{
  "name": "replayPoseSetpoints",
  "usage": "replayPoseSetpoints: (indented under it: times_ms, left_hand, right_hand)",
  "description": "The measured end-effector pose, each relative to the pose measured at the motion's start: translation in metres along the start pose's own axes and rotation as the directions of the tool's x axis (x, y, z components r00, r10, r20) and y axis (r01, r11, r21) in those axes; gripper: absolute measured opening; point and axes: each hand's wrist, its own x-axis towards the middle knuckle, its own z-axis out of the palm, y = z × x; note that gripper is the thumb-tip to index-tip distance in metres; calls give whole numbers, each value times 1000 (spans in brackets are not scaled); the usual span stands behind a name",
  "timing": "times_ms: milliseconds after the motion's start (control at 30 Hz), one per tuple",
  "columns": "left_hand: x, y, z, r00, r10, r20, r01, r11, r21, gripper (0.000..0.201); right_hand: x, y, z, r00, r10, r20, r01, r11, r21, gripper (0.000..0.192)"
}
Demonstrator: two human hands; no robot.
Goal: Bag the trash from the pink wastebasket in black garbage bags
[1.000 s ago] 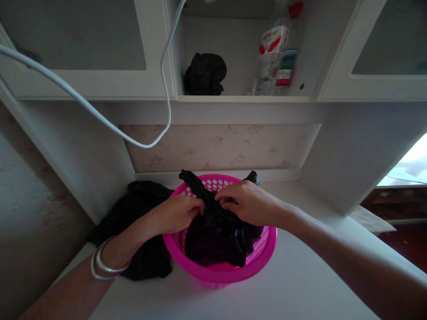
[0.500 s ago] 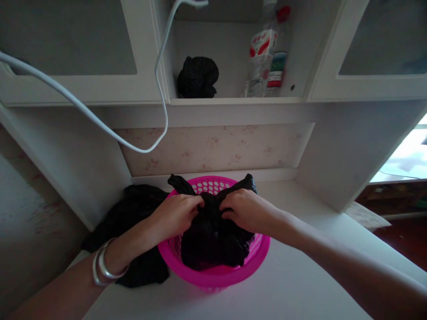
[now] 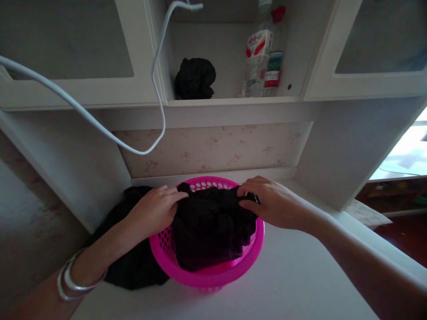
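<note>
A crumpled black plastic bag (image 3: pixel 210 226) lies bunched inside a pink basket (image 3: pixel 213 280) with round holes in its wall. My left hand (image 3: pixel 160 204), with two silver bangles at the wrist, pinches the bag's upper left corner at the basket's rim. On the opposite side my right hand (image 3: pixel 263 200) grips the upper right edge between thumb and fingers. The bag's top is stretched between both hands. More black plastic (image 3: pixel 136 266) lies on the white surface to the left, partly behind my left forearm and the basket.
A white cable (image 3: pixel 100 126) hangs across the upper left. In the open cupboard shelf (image 3: pixel 230 101) sit a balled black bag (image 3: pixel 195 79), a clear bottle (image 3: pixel 257 62) with a red-and-white label, and a red-capped bottle (image 3: pixel 274 69). White side panels flank the worktop (image 3: pixel 287 271).
My hands have moved apart, left hand leftward and right hand rightward, spreading the bag's top wider. The basket has shifted slightly left in the view.
</note>
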Motion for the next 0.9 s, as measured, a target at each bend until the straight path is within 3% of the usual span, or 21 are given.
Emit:
replayPoseSetpoints:
  times_ms: [100,167,233,367,467,567,733,800,900]
  left_hand:
    - [2,18,2,999,31,9,-29,980,-199,33]
    - [5,28,5,999,10,33,0,959,-282,34]
    - [6,35,10,998,-3,57,19,959,-284,36]
    - [6,40,13,997,30,68,-10,961,-277,19]
    - [-2,30,5,998,22,-58,-36,966,-256,20]
    - [-15,3,-2,984,-1,-176,-31,983,-179,23]
    - [-36,-38,-6,971,-165,-173,125,968,-218,23]
    - [-38,-34,-10,970,-193,-149,150,953,-262,21]
    - [-35,-6,-16,972,-189,-139,122,913,-388,28]
  right_hand:
    - [4,-13,9,990,-142,-21,142,990,7,31]
    - [8,-19,16,982,-189,14,189,981,-42,23]
    - [12,-22,21,972,-233,42,235,969,-80,17]
    - [14,-22,21,953,-302,9,301,950,-85,19]
    - [9,-14,15,958,-278,-76,273,960,-69,19]
    - [1,7,9,968,-206,-141,207,978,-12,20]
    - [-10,39,-1,991,38,-130,-21,991,133,19]
    - [-11,38,-3,992,59,-114,-38,983,180,19]
    - [-7,20,0,987,-73,-143,100,976,193,32]
